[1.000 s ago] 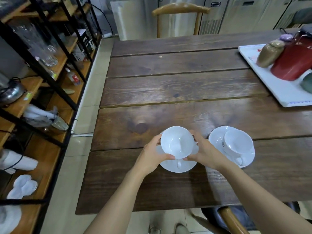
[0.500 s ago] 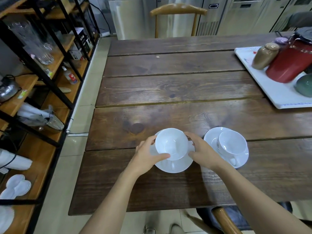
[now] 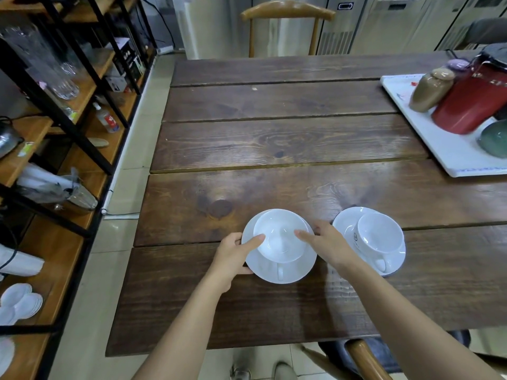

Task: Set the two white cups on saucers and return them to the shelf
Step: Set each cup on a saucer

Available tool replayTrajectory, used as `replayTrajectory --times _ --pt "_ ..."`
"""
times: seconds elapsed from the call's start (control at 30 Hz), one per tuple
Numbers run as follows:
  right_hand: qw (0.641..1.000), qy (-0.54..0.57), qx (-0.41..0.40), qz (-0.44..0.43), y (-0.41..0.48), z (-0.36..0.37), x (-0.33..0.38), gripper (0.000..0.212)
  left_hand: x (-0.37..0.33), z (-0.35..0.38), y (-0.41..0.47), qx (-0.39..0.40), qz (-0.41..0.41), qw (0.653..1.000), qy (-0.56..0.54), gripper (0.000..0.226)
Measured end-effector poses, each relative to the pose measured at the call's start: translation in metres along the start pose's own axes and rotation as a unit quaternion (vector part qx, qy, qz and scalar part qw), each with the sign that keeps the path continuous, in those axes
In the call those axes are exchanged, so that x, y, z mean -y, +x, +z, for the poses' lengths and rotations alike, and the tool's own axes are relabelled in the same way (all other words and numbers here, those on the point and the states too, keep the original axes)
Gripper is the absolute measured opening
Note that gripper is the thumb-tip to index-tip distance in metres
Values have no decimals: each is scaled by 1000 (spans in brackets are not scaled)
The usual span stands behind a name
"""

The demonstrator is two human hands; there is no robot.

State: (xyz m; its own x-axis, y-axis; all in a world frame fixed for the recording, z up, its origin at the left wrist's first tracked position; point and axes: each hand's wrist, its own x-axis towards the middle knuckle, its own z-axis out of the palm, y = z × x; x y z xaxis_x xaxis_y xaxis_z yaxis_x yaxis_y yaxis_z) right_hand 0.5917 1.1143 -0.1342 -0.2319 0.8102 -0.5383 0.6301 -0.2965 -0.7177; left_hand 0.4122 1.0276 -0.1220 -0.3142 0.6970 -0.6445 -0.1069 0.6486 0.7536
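Both my hands flank the left round white ceramic cup (image 3: 280, 235), seated on its white saucer (image 3: 279, 270) near the dark plank table's (image 3: 274, 138) front edge. Left hand (image 3: 233, 257) pinches the saucer rim, index on the cup; right hand (image 3: 327, 246) fingers loosely spread, index touching the cup. Second white cup (image 3: 380, 237) sits off-centre on its saucer (image 3: 345, 226) just right. Risk: cup slides when lifted. Black-framed wooden shelf (image 3: 63, 149) left, crowded with glassware.

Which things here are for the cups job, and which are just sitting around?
For the job:
left cup
its saucer
right cup
its saucer
shelf

Just sitting around:
red jug
brown jar
white tray
chair
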Motion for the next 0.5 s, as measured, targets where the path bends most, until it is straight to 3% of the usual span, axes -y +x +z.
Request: replayTrajectory --times 0.1,0.2,0.3,0.5 --pt "998 58 14 37 3 0 3 64 -2 -5 3 21 -25 998 -50 39" --pt "988 127 57 65 -1 -4 8 42 -1 -10 2 33 -28 997 -64 31" --pt "974 196 97 66 -9 -5 5 29 4 -13 -3 20 -28 996 -77 40" --pt "954 237 178 37 -37 7 17 39 18 -24 -43 -12 -9 986 -167 47"
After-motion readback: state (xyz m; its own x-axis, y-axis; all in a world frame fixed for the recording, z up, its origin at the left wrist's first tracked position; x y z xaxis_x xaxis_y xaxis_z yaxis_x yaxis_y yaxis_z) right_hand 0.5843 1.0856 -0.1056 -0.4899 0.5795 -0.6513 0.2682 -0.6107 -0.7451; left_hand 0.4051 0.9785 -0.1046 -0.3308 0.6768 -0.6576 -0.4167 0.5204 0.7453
